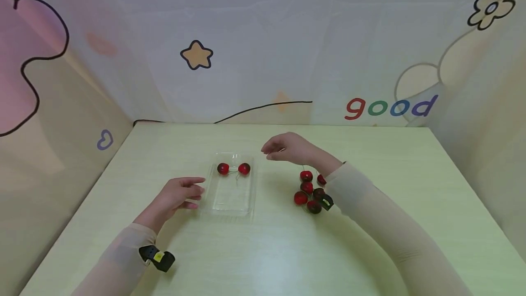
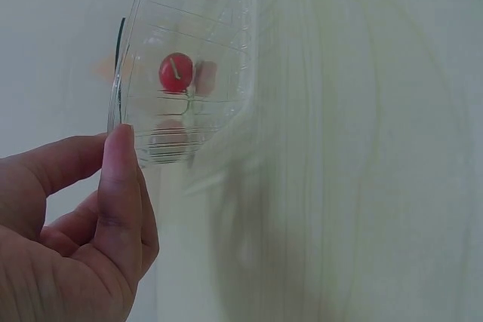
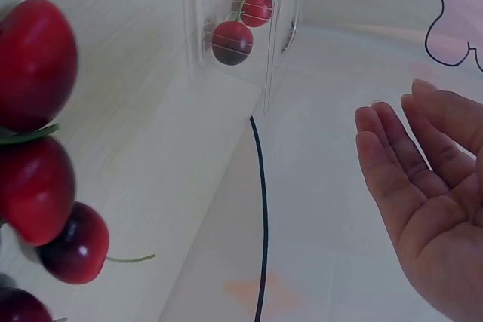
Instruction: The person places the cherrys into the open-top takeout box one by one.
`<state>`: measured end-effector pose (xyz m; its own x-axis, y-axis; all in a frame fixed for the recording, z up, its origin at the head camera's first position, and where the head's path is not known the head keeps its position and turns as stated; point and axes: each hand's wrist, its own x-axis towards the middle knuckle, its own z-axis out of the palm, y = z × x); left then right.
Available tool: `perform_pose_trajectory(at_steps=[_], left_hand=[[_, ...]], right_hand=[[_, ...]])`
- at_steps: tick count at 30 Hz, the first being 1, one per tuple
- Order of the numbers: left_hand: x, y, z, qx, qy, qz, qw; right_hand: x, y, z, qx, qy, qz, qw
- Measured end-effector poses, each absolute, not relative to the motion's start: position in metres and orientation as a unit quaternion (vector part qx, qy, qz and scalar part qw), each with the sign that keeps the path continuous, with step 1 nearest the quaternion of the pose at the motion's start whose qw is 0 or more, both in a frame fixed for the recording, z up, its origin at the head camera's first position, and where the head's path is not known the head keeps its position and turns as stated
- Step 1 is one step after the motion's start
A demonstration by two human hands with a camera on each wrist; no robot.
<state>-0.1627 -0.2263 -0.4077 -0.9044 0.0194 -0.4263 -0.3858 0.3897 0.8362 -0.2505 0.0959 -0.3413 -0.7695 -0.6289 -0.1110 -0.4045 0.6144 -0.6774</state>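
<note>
A clear plastic box (image 1: pixel 230 200) lies on the table with two red cherries in its far part, a left cherry (image 1: pixel 223 169) and a right cherry (image 1: pixel 244 168). My left hand (image 1: pixel 181 195) is at the box's left side, fingertips at its rim, thumb and index finger apart in the head view. Beyond the box's right side, my right hand (image 1: pixel 289 147) hovers above the table, fingers loosely bent and holding nothing. Several dark red cherries (image 1: pixel 306 187) lie in a pile under the right forearm, which partly hides them. Green stems show in the right wrist view.
The pale wooden table (image 1: pixel 263 250) meets a printed cloth backdrop (image 1: pixel 263 58) at the back and sides. Each wrist wears a small black camera, the left camera (image 1: pixel 158 258) close above the table and the right camera (image 1: pixel 326 202) over the cherry pile.
</note>
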Motion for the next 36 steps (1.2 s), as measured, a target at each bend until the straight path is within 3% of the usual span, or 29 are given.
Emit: perform_pose_trajectory(at_steps=[17, 28, 36], left_hand=[[-0.163, -0.227, -0.409, -0.115, 0.815, 0.535, 0.188], [-0.164, -0.228, -0.409, -0.119, 0.812, 0.539, 0.189], [-0.162, -0.229, -0.409, -0.113, 0.813, 0.541, 0.186]], right_hand=[[-0.221, 0.145, -0.351, -0.248, 0.889, -0.367, 0.121], [-0.203, 0.175, -0.364, -0.195, 0.893, -0.382, 0.138], [-0.196, 0.196, -0.371, -0.185, 0.904, -0.368, 0.116]])
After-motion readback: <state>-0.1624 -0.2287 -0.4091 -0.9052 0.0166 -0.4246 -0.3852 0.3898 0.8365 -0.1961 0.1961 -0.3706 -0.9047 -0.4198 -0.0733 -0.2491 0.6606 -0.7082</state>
